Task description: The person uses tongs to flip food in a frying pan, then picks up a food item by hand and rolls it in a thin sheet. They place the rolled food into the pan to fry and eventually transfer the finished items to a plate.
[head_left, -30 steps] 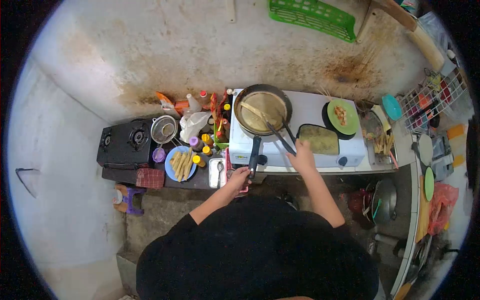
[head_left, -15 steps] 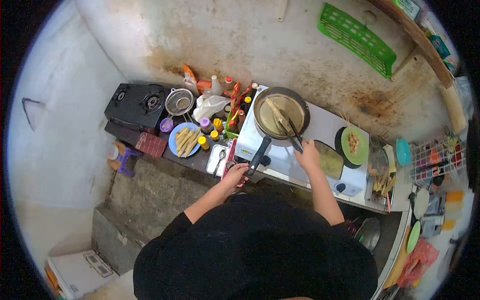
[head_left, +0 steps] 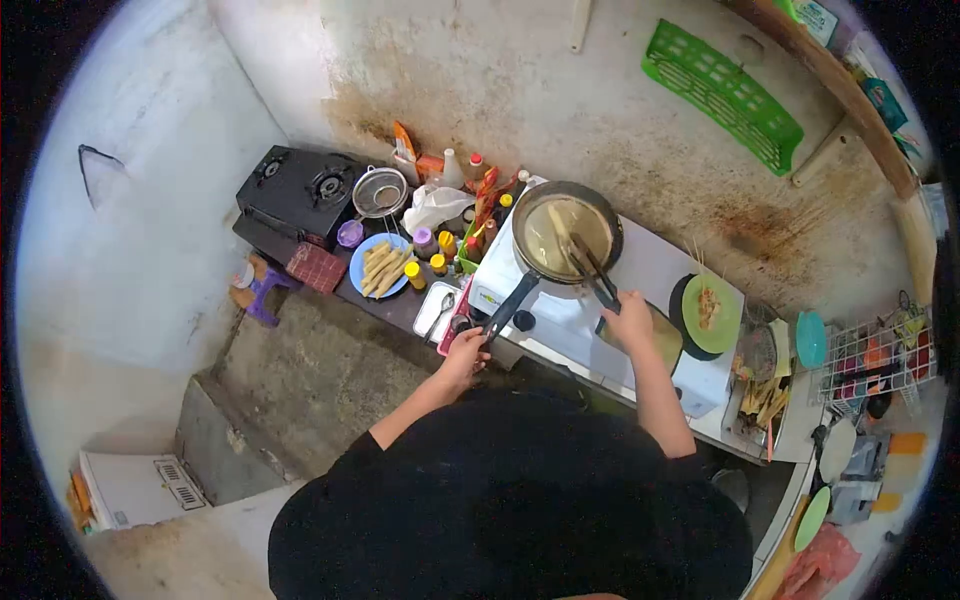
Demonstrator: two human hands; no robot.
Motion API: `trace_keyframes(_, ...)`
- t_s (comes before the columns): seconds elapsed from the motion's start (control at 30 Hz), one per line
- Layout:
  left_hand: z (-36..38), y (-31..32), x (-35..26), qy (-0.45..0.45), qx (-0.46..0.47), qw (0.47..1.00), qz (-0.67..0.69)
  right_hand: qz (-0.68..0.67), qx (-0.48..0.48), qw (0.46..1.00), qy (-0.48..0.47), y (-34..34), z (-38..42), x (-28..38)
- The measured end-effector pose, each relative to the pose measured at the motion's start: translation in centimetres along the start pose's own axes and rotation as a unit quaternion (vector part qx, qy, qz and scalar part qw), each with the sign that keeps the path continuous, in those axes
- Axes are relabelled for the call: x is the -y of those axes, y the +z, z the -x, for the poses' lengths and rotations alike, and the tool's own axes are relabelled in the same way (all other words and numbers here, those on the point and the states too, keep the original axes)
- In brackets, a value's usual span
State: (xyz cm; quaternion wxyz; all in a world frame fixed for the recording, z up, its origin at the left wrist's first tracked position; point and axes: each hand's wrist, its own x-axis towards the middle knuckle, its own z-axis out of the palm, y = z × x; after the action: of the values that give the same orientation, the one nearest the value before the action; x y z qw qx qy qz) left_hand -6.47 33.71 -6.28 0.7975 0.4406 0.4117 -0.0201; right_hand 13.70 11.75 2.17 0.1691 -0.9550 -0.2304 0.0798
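Note:
My left hand point(head_left: 462, 362) is closed around the end of the black handle point(head_left: 512, 306) of a frying pan point(head_left: 519, 238) on a white stove. In my right hand point(head_left: 630, 324) is a pair of dark tongs point(head_left: 602, 284), their tips reaching down into the pan. A pale, long roll point(head_left: 558, 222) lies in the oil there, with another light piece at the tong tips. Whether the tongs grip that piece is too small to tell. Left of the stove, similar pale rolls point(head_left: 381, 272) are piled on a blue plate point(head_left: 357, 268).
A green plate point(head_left: 724, 318) with food scraps and skewers rests on the stove's right burner. Sauce bottles, yellow-capped jars point(head_left: 415, 277) and a metal tray point(head_left: 428, 318) with a spoon crowd the left side. Farther left are a strainer point(head_left: 380, 191) and a black stove point(head_left: 297, 195).
The whole view has shifted, so most of the counter sits a little lower and farther right. Both hands keep their holds, and the tongs are still in the pan.

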Motion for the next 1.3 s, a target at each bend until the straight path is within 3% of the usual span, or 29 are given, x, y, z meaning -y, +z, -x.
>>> trace_keyframes(0.13,-0.1,-0.1,0.5,-0.004,-0.027,0.999,0.026,-0.023,-0.040,0.999,0.020,1.1,0.5,-0.2)
trace_keyframes(0.47,-1.4,-0.7,1.4,0.003,0.034,0.999,0.037,-0.058,-0.065,0.996,0.018,3.2,1.3,-0.1)
trace_keyframes(0.5,0.3,0.7,0.2,-0.009,-0.012,1.000,0.025,-0.051,-0.056,0.997,0.006,3.1,1.3,0.0)
trace_keyframes(0.6,1.3,1.6,-0.6,-0.056,-0.008,0.998,0.003,-0.081,-0.063,0.994,0.041,2.9,1.6,0.9)
trace_keyframes(0.7,0.3,1.1,0.3,-0.037,0.025,0.999,0.004,-0.047,-0.061,0.996,0.036,2.4,1.9,1.5)
trace_keyframes(0.9,1.4,1.4,-0.4,-0.020,-0.005,1.000,0.009,-0.059,-0.048,0.996,0.054,2.0,1.8,2.4)
trace_keyframes(1.0,0.3,0.2,0.2,-0.017,0.035,0.999,0.020,-0.077,-0.059,0.995,0.037,1.9,2.0,2.6)
trace_keyframes(1.1,0.9,0.3,-0.2,-0.021,0.008,0.999,0.031,-0.041,-0.073,0.994,0.068,2.2,1.9,3.0)
trace_keyframes(1.3,0.9,-0.3,0.2,-0.008,0.004,0.999,0.039,-0.031,-0.079,0.996,0.042,1.8,2.2,3.2)
